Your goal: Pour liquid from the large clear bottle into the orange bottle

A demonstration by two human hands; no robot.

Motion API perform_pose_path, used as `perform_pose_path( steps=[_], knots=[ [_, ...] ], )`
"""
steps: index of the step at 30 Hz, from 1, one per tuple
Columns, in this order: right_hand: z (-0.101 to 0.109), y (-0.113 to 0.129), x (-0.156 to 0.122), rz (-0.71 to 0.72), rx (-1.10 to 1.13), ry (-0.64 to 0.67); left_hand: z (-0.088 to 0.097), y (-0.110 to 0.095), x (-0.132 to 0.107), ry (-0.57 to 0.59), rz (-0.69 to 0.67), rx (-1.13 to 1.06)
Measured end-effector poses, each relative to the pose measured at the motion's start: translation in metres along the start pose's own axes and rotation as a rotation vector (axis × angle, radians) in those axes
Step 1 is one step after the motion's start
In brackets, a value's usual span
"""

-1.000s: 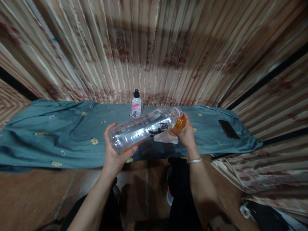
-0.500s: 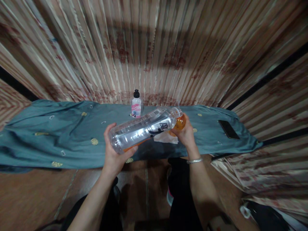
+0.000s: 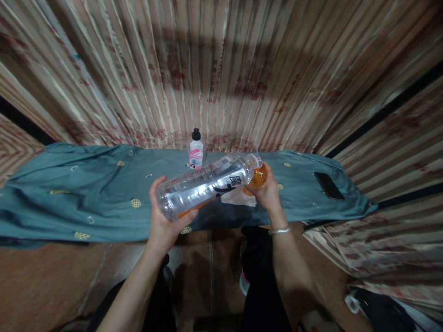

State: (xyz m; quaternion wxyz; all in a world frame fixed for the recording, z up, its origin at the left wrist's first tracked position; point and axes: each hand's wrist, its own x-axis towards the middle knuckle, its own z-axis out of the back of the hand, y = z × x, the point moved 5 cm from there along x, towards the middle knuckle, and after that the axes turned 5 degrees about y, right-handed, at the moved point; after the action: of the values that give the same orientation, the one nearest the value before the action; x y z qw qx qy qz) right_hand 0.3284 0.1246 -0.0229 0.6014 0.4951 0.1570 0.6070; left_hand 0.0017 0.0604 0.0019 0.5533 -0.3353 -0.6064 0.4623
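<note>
My left hand is wrapped round the base of a large clear plastic bottle with black lettering. The bottle lies tilted in the air, its neck pointing right and slightly up. At its mouth, my right hand grips a rounded, see-through orange container; the bottle's neck overlaps it, so I cannot tell whether they touch. A strip of orange shows along the bottle's lower edge. Under the bottle, a white tissue lies on the cloth, partly hidden.
A small clear bottle with a black cap and pink label stands at the back of the green patterned cloth. To the right lies a black phone. A pleated curtain hangs behind; dark bars slant at both sides.
</note>
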Motion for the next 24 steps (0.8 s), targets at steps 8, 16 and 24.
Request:
perform_pose_path(
  steps=[8, 16, 24],
  knots=[
    [0.0, 0.0016, -0.0008, 0.04, -0.034, -0.006, 0.0006, -0.0005, 0.0001, -0.012, 0.015, 0.01],
    [0.0002, 0.0044, -0.0005, 0.015, 0.007, 0.007, -0.0002, -0.0024, 0.0005, -0.004, 0.017, -0.001],
    [0.0014, 0.0039, -0.0003, -0.016, -0.025, 0.004, -0.0006, -0.0021, 0.0006, 0.012, 0.012, -0.019]
  ],
)
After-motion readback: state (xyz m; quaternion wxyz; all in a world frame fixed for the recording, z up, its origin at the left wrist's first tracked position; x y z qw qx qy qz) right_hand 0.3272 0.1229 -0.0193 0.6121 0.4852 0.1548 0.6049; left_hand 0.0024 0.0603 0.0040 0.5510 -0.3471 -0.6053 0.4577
